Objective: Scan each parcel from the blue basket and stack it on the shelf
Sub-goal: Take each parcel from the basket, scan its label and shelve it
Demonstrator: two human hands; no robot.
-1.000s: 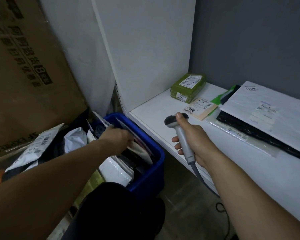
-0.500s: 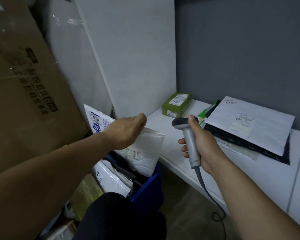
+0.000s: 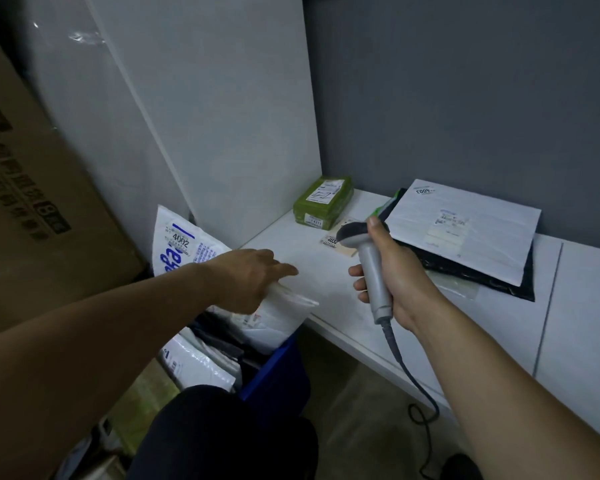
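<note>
"Parcel [image 3: 278,317] position?"
"Over blue basket [image 3: 274,372], at shelf [image 3: 326,282] edge. Left hand [image 3: 246,278] pinches it; right hand [image 3: 399,282] grips scanner [image 3: 369,261]."
"Turn label up, aim scanner at barcode."

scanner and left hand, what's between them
Only bare shelf lies between the scanner in the right hand and the left hand holding the parcel; the head view shows it.

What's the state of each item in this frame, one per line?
white parcel: held up by left hand
scanner: gripped in right hand
blue basket: holding more parcels
green parcel: lying flat on shelf
white envelope: stacked on black mailer
</note>
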